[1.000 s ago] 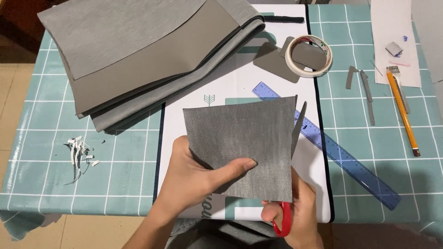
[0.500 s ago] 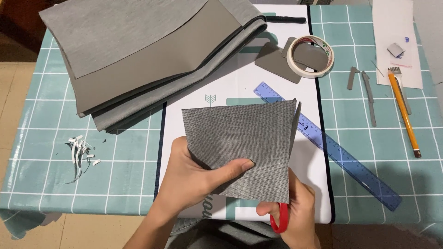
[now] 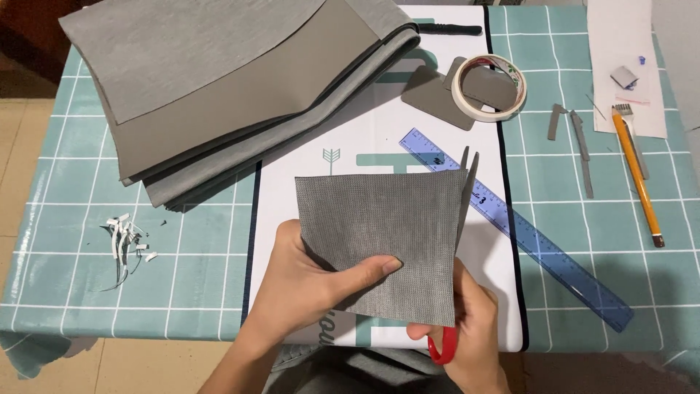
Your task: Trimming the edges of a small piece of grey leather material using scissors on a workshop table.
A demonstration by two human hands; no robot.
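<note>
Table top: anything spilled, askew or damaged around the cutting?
Nothing damaged. Only a small heap of white paper trimmings lies loose on the teal checked tablecloth, left of the left hand holding the grey square sheet.

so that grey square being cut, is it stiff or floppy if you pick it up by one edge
Probably fairly stiff: the grey square stays flat though the left hand pinches only its lower edge. Likely light, since a thumb-and-finger grip carries it. Its woven-looking face suggests it will not slip easily. The right hand works red-handled scissors along its right edge.
</note>
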